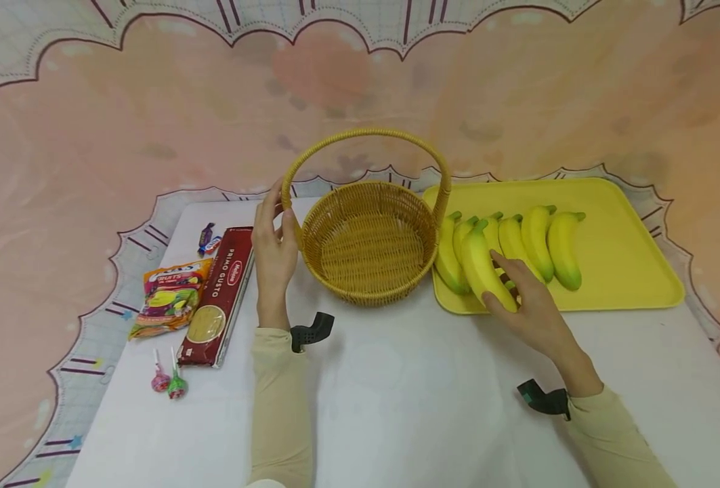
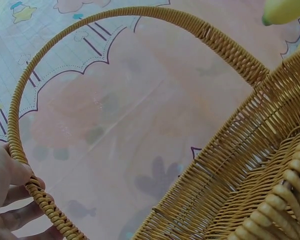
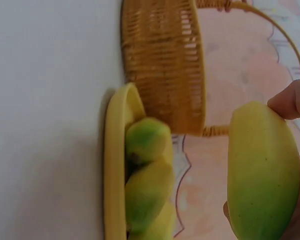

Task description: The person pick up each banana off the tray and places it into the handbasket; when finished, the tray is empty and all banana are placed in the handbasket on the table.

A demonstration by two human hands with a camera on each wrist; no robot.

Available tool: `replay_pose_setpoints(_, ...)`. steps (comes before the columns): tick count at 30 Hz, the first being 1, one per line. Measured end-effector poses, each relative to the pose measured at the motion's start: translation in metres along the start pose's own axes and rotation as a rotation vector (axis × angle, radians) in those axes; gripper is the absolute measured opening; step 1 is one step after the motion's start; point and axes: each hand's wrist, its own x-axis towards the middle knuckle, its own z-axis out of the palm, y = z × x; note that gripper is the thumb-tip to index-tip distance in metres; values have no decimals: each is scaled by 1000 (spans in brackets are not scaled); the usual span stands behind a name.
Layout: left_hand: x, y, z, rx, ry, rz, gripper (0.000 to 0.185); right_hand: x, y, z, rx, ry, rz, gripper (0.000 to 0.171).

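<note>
A woven wicker basket [image 1: 368, 257] with a tall arched handle [image 1: 366, 132] stands mid-table with nothing inside. At its left side, my left hand [image 1: 276, 254] grips the foot of that handle, thumb in front and fingers round the back, as the left wrist view confirms. My right hand [image 1: 533, 315] pinches a yellow banana [image 1: 480, 264] with a green tip between thumb and fingers. It is raised above the yellow tray [image 1: 630, 257], just right of the basket. Several other bananas [image 1: 536, 237] lie side by side on the tray's left half, some partly hidden by the held one.
On the left lie a long red packet [image 1: 219, 298], a colourful fruit candy bag [image 1: 169, 297], two small wrapped sweets [image 1: 207, 238] and two lollipops [image 1: 168, 385]. The white table [image 1: 396, 400] meets a patterned cloth [image 1: 518, 102] behind. The basket's right side adjoins the tray's left edge.
</note>
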Motion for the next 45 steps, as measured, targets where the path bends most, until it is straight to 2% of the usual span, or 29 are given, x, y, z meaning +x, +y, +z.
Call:
replay_pose_setpoints(8, -3, 0, -1, 5, -15, -7, 42, 13, -20, 18, 22, -20, -80, 66)
replay_pose_setpoints(17, -5, -3, -3, 16, -29, -9, 44, 36, -45, 39, 84, -67, -79, 65)
replay_pose_setpoints(29, -7, -2, -4, 11, -26, -9, 44, 78, -79, 76, 163, -162, -12, 68)
replay_pose_setpoints(45, -7, -2, -6, 21, -42, -20, 43, 130, -105, 131, 120, -306, 108, 65)
